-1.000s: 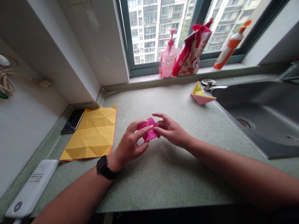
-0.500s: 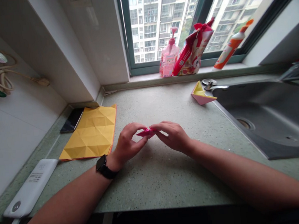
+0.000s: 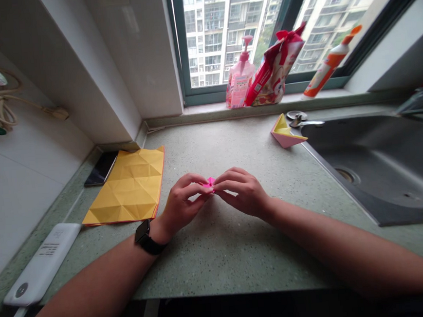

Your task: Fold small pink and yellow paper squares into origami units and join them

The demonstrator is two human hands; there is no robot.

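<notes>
Pinching a fold: the curled fingertips of the left hand (image 3: 183,202) and right hand (image 3: 243,193) close on a small folded piece of pink origami paper (image 3: 209,182) between them; further folding would require parting them.

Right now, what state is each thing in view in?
Left hand, fingers pinching the pink origami paper
Right hand, fingers pinching it too
Pink origami paper, folded small, mostly hidden
Yellow origami paper, opened flat, creased
Pink-and-yellow paper fold, resting by the sink
Phone, screen dark, lying flat
</notes>
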